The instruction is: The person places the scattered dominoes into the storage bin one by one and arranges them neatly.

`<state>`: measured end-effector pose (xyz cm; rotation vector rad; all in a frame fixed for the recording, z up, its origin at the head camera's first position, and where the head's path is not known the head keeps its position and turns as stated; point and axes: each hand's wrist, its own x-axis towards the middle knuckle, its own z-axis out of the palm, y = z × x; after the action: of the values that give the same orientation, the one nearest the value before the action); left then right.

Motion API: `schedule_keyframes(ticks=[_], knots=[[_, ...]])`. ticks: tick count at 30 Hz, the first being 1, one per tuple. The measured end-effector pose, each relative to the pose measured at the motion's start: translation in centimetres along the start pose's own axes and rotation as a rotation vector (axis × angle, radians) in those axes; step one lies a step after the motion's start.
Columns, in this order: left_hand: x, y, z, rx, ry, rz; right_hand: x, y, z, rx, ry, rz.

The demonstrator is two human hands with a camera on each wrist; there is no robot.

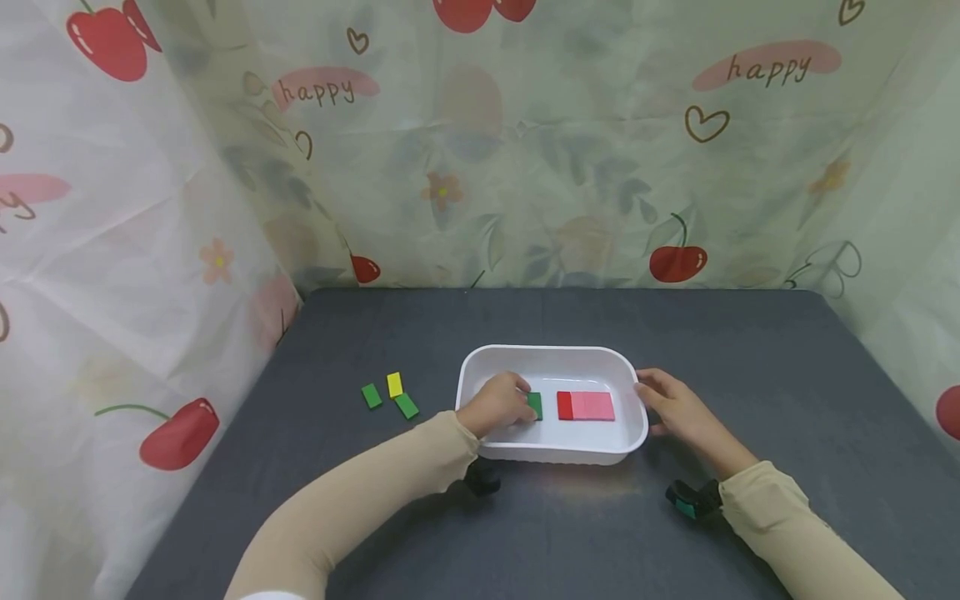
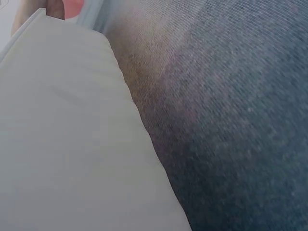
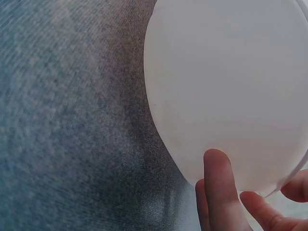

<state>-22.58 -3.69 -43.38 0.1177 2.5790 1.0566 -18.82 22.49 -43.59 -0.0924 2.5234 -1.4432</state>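
Handling Flat Tiles at a White Tray

The white tray [image 1: 570, 456] rests on the dark counter [image 1: 570, 542], its long sides running left to right. The left hand [image 1: 498, 406] reaches over the near-left rim into the tray. Thumb and fingers pinch a green tile [image 1: 536, 407], which is located in the left half of the tray. Fingertips cover part of this tile.

The right hand [image 1: 678, 412] is positioned at the right end of the tray. Its fingers are spread and extended, touching the outer end wall and rim, as the right wrist view confirms.

Inside the tray, right of the green tile and apart from it, lies a red tile [image 1: 565, 406]. A pink rectangle [image 1: 593, 406] adjoins its right edge.

Three loose tiles lie on the counter, left of the tray: a far-left green tile [image 1: 371, 396], a yellow tile [image 1: 394, 384] and a second loose green tile [image 1: 407, 406], the latter two just beside each other.

A patterned curtain [image 1: 510, 167] stands behind the counter.
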Motion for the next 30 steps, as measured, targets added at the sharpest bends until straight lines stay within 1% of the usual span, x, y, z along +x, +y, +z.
schedule_keyframes(ticks=[13, 19, 25, 30], knots=[[0.3, 0.8, 0.6, 0.027, 0.001, 0.059, 0.2, 0.1, -0.1, 0.007, 0.001, -0.003], [0.7, 0.9, 0.9, 0.022, -0.011, 0.038, 0.2, 0.2, -0.1, 0.005, 0.0, -0.003], [0.5, 1.3, 1.1, 0.003, -0.016, 0.01, 0.3, 0.4, -0.2, 0.003, -0.001, -0.009], [0.5, 1.7, 1.2, -0.003, -0.012, 0.004, 0.2, 0.4, -0.2, -0.002, -0.002, -0.02]])
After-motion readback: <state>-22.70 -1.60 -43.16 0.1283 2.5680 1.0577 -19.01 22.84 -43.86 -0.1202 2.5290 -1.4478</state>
